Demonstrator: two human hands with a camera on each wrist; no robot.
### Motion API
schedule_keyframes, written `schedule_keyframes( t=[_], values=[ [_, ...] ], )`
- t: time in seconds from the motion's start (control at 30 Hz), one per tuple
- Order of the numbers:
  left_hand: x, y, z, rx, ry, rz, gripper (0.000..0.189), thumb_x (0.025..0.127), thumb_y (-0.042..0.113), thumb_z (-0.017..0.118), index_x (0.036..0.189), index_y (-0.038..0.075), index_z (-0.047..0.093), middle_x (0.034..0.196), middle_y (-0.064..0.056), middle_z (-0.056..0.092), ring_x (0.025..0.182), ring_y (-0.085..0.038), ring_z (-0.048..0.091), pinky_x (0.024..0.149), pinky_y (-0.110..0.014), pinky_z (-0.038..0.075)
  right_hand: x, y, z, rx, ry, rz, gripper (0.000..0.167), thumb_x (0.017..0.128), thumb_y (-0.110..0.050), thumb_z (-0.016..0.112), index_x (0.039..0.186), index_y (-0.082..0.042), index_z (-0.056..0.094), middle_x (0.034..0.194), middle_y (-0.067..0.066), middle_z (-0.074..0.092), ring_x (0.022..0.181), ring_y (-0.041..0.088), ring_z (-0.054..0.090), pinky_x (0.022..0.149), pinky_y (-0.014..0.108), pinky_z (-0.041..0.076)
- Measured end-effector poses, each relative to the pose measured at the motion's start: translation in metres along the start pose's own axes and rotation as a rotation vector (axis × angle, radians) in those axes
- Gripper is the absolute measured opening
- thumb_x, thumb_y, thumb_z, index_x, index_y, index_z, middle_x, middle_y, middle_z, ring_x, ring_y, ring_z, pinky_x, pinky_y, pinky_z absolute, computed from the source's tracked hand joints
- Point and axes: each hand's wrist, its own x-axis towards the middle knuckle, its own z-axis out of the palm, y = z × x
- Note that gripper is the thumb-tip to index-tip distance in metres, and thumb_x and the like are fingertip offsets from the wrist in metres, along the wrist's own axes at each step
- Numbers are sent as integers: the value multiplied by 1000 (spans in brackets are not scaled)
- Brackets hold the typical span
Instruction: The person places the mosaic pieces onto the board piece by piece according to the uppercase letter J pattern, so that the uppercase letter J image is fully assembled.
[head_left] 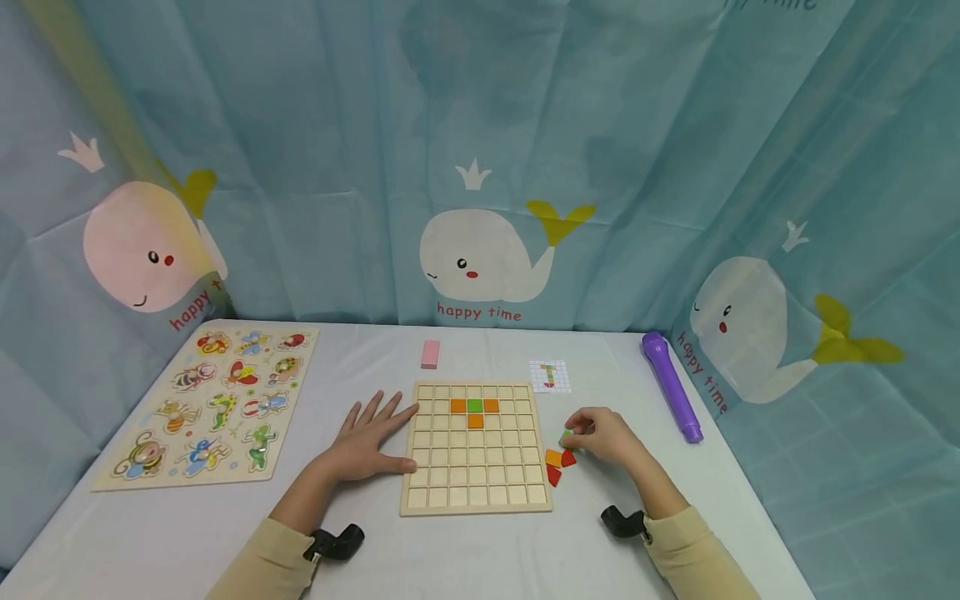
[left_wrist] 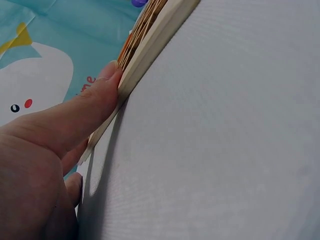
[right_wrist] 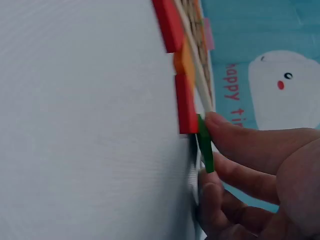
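My left hand (head_left: 366,446) lies spread, its thumb and a fingertip touching the left edge of a wooden grid board (head_left: 480,511). In the left wrist view the thumb (left_wrist: 107,87) presses against the board's rim. Three orange tiles and a green tile (head_left: 475,406) sit in the board's upper cells, forming a small T. Right of the board, my right hand (head_left: 606,435) pinches a green tile (right_wrist: 205,145) between thumb and fingers. Close by it on the cloth are an orange tile (head_left: 553,458) and two red pieces, one a red tile (head_left: 553,476).
A small pattern card (head_left: 551,377) lies behind the board's right corner, and a pink block (head_left: 431,354) behind its left side. At far left is an insect puzzle board (head_left: 288,417); at right, a purple microphone-like stick (head_left: 672,387). A whale-print curtain (head_left: 337,250) stands behind.
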Motion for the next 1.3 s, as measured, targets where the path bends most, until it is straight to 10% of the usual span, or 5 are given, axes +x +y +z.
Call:
schedule_keyframes(
  t=[0.8,1.3],
  values=[
    [0,1,-1,-2,-11,-5,104,74,72,74,159,25,35,169,-13,17,156,-42,-1,121,-65,-5,16,-27,2,71,9,29,27,85,-28,83,80,-10,63,67,3,61,62,18,55,57,28,43],
    [0,2,-2,-1,-12,-1,104,74,71,74,158,24,36,169,-14,17,156,-43,0,121,-65,-5,21,-70,31,91,16,-139,15,97,-21,69,106,-11,76,83,1,69,70,13,58,65,27,51]
  ],
)
